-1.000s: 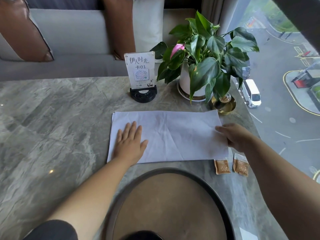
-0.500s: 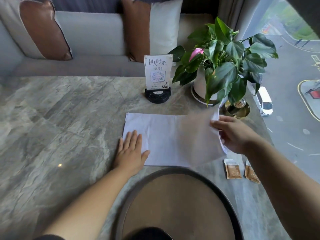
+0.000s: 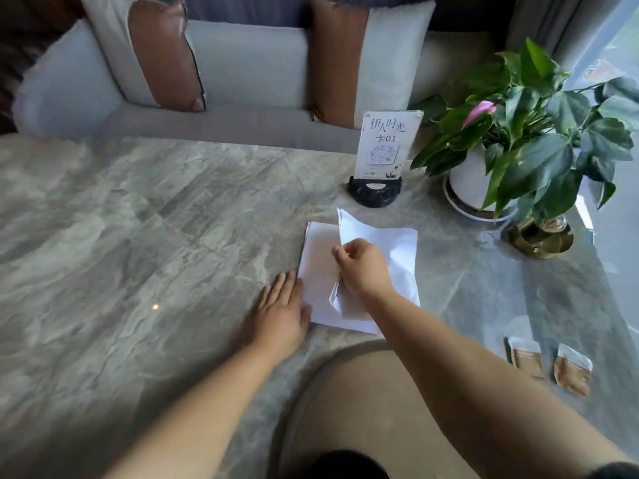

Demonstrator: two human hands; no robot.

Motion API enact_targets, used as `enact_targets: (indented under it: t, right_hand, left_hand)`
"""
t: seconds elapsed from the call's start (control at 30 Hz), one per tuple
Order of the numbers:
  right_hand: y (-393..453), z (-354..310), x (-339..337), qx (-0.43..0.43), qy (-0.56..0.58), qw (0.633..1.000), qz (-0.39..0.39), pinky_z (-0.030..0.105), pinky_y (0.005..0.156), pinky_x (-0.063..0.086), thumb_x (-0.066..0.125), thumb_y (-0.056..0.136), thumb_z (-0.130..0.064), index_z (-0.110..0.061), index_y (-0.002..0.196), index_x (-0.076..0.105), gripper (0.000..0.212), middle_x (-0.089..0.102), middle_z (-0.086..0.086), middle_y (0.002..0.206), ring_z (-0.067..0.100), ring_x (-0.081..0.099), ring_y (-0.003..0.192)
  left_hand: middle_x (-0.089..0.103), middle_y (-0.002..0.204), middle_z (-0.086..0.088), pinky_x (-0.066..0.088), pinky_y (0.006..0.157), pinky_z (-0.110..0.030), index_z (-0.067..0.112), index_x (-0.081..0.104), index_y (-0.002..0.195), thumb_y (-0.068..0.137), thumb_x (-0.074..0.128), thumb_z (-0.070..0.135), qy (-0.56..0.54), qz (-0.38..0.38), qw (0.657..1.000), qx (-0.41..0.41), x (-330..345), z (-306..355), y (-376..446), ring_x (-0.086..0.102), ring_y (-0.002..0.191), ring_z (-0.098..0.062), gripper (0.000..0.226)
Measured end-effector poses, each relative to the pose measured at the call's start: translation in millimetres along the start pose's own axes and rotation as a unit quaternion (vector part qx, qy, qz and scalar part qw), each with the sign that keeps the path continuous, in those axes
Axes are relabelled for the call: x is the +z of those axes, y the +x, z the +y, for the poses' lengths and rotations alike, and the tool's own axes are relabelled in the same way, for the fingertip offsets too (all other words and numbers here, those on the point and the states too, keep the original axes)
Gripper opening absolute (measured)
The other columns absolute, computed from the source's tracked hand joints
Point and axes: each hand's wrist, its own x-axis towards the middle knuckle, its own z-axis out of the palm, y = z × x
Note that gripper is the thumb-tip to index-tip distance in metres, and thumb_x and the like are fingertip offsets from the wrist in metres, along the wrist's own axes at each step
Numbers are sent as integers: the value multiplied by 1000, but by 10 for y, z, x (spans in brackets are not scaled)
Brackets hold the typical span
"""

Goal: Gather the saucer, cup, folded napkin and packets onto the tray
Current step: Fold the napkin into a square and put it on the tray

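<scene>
While left hand lies flat, fingers spread, on napkin's left edge, right hand pinches its folded-over flap.

Marble table: napkin, packets, tray.

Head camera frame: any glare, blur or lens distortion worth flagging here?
Head view: daylight from the window side at right; a small bright glint on the table; wide-angle bending curves the sofa and table edges; the napkin and right hand look slightly motion-smeared; the tray and forearms near the bottom are soft.
</scene>
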Motion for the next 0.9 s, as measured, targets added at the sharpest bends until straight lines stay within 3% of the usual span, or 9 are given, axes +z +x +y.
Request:
enact_targets:
  t: [0.13, 0.23, 0.4, 0.53, 0.67, 0.77, 0.83, 0.9]
  right_hand:
    - [12, -85, 293, -27, -69, 997, -1, 28, 64, 38, 54, 88, -41, -21, 82, 58, 21, 65, -3, 76, 21, 58, 77]
    - [49, -122, 455, -31, -122, 992, -13, 31, 67, 41, 50, 90, -43, -16, 89, 58, 28, 69, 7, 89, 28, 61, 85]
    - [101, -99, 606, -5, -173, 984, -40, 32, 68, 40, 47, 90, -41, -14, 95, 57, 30, 66, 10, 96, 32, 61, 90]
    - [56, -53, 625, 11, -219, 970, -102, 34, 70, 45, 48, 88, -53, -15, 89, 52, 38, 65, 9, 98, 31, 60, 88]
    - [-96, -114, 317, -78, -240, 966, -57, 32, 70, 44, 50, 90, -48, -18, 107, 59, 36, 69, 3, 98, 24, 62, 93]
    - [-331, 51, -251, -156, -223, 960, 65, 30, 58, 46, 57, 88, -36, -21, 94, 62, 18, 64, -4, 93, 18, 62, 76]
    - [-519, 311, -639, -164, -239, 952, 101, 33, 61, 49, 63, 85, -29, -16, 93, 64, 15, 62, 0, 94, 21, 61, 78]
    - [-688, 581, -833, -129, -283, 947, 74, 36, 71, 50, 68, 82, -27, -10, 99, 63, 25, 61, 6, 97, 27, 61, 87]
  left_hand:
    - [30, 153, -14, 13, 117, -37, 7, 35, 144, 93, 46, 28, -5, 10, 999, 32, -18, -97, -13, 22, 144, -27, 57]
    - [36, 151, -12, 10, 116, -29, 6, 37, 143, 91, 45, 14, -58, 18, 997, 46, -73, -189, -4, 26, 143, -24, 53]
    - [51, 140, -11, 33, 109, -27, 5, 52, 133, 88, 44, -5, -188, 57, 981, -5, -227, -328, -26, 48, 129, -22, 46]
    - [58, 132, -13, 37, 103, -27, 4, 57, 127, 88, 45, -5, -204, 78, 975, -40, -287, -334, -11, 56, 119, -25, 42]
    - [53, 137, -11, 39, 103, -31, 4, 57, 126, 90, 46, 0, -209, 97, 973, -25, -276, -235, -26, 52, 123, -26, 38]
    - [47, 143, -13, 40, 105, -41, 6, 54, 129, 88, 47, 12, -127, 83, 986, 66, -215, -89, -21, 48, 127, -30, 41]
    - [33, 153, -10, 27, 113, -44, 9, 43, 139, 92, 43, 27, -55, 30, 993, 101, -141, -14, -3, 34, 139, -28, 50]
    - [13, 160, -2, 9, 118, -41, 15, 25, 148, 97, 36, 39, 2, -28, 995, 98, -46, -24, 29, 10, 147, -20, 58]
